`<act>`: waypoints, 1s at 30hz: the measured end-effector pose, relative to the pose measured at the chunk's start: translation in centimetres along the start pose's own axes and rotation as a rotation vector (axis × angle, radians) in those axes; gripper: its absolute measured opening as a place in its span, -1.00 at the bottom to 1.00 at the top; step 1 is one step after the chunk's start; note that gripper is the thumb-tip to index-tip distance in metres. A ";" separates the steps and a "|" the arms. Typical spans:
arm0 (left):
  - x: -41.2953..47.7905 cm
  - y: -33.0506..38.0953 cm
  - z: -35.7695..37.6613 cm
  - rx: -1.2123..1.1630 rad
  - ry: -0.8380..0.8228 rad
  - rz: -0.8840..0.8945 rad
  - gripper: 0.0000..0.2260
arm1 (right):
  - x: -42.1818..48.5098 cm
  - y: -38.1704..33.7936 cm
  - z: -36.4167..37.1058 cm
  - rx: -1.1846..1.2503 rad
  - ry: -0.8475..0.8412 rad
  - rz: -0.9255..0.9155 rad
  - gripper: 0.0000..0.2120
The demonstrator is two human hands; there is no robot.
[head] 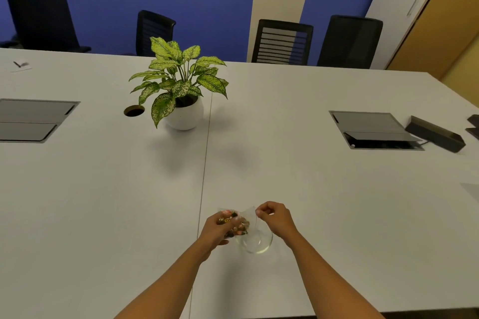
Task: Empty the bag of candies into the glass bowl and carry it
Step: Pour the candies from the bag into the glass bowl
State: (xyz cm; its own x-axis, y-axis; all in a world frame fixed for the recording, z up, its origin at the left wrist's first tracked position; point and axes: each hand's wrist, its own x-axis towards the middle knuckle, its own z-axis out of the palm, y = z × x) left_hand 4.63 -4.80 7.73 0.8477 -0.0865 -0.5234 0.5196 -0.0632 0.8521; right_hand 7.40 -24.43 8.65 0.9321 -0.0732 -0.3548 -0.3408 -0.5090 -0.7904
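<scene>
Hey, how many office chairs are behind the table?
4. One chair at far left, a second chair behind the plant, two more side by side at right. Others could be out of frame.

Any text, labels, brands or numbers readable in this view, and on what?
None can be read.
Candy wrappers in the bag of candies: too small and blurred.
Paper slip at the table's far left: a dark mark, not legible.
Dark box at right: no visible lettering.
</scene>
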 end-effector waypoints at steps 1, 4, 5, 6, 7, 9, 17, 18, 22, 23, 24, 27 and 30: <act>0.0 0.0 0.2 0.008 -0.004 0.010 -0.81 | 0.0 0.3 0.0 0.006 0.005 0.012 -0.96; 0.1 0.1 0.7 0.051 0.001 0.044 -0.81 | -0.1 0.9 -0.1 0.016 0.012 0.029 -0.97; 0.1 0.2 0.9 0.064 0.007 0.061 -0.81 | -0.1 1.1 -0.2 0.017 0.013 0.032 -0.97; 0.1 0.3 1.0 0.074 0.011 0.083 -0.81 | -0.1 1.2 -0.2 0.020 0.013 0.038 -0.98; 0.1 0.4 1.2 0.085 0.013 0.107 -0.81 | -0.1 1.3 -0.3 0.026 0.014 0.046 -0.98; 0.1 0.7 1.5 0.121 0.019 0.140 -0.80 | -0.1 1.6 -0.4 0.038 0.017 0.062 -0.97; 0.1 1.1 1.8 0.188 0.039 0.146 -0.78 | -0.4 2.3 -0.4 0.071 0.018 0.080 -0.93; 0.2 1.1 1.8 0.205 0.043 0.155 -0.76 | -0.4 2.4 -0.4 0.077 0.021 0.085 -0.93; 0.5 1.0 2.1 0.181 0.051 0.173 -0.76 | -0.6 2.6 -0.5 0.097 0.035 0.103 -0.90; 0.6 1.0 2.2 0.153 0.063 0.174 -0.77 | -0.6 2.6 -0.5 0.102 0.036 0.106 -0.90; 0.7 1.1 2.2 0.134 0.074 0.174 -0.77 | -0.6 2.6 -0.5 0.106 0.035 0.108 -0.91; 0.7 1.2 2.3 0.121 0.080 0.168 -0.74 | -0.7 2.7 -0.5 0.120 0.033 0.111 -0.92; 0.5 1.3 2.3 0.133 0.084 0.151 -0.73 | -0.8 2.7 -0.5 0.123 0.028 0.112 -0.93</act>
State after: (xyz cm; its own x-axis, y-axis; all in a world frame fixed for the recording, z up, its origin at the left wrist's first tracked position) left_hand 5.52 -7.20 8.53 0.9238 -0.0225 -0.3822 0.3717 -0.1864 0.9095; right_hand 5.85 -26.16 7.07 0.8901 -0.1483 -0.4309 -0.4532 -0.3872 -0.8029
